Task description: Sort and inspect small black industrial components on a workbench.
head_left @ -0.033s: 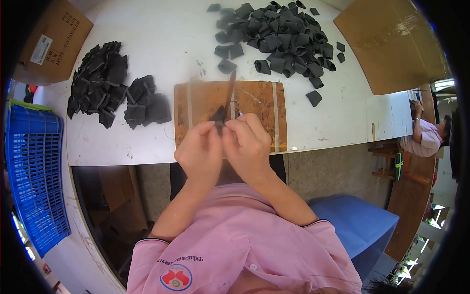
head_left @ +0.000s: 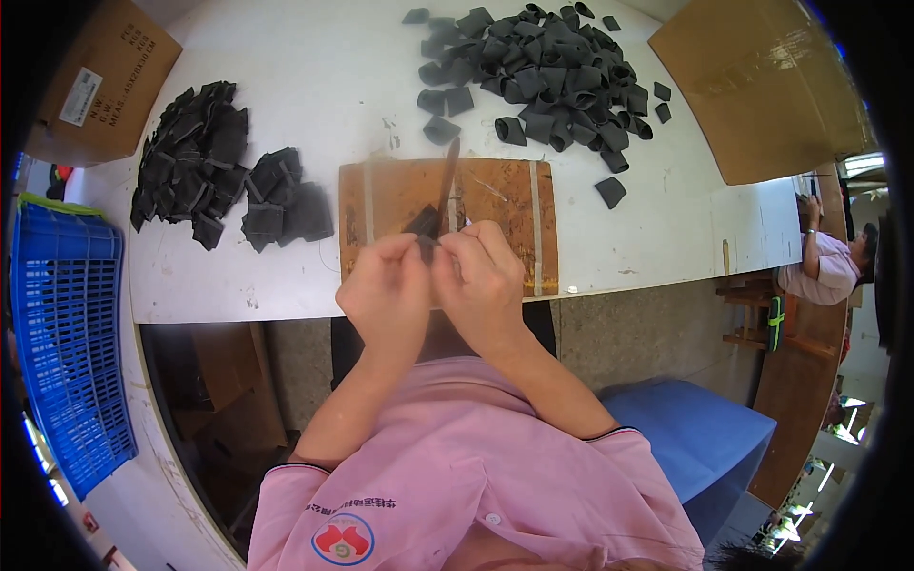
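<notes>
My left hand [head_left: 386, 290] and my right hand [head_left: 481, 281] are pressed together over the near edge of a brown wooden board [head_left: 505, 205] on the white table [head_left: 314, 76]. Between them, both sets of fingertips pinch a small black rubber piece [head_left: 424, 224]. A thin brown blade-like stick [head_left: 447, 181] runs along the board just beyond the piece; I cannot tell whether they touch. A big heap of curled black pieces [head_left: 543, 67] lies beyond the board to the right. Flattened black pieces [head_left: 195, 152] are piled at the left, with a smaller stack [head_left: 281, 200] beside them.
A blue plastic crate [head_left: 62, 352] stands at my left, a cardboard box [head_left: 95, 81] on the far left corner, and a cardboard sheet [head_left: 762, 86] at the far right. Another person [head_left: 824, 262] sits at the right edge. A blue seat [head_left: 695, 438] is under me.
</notes>
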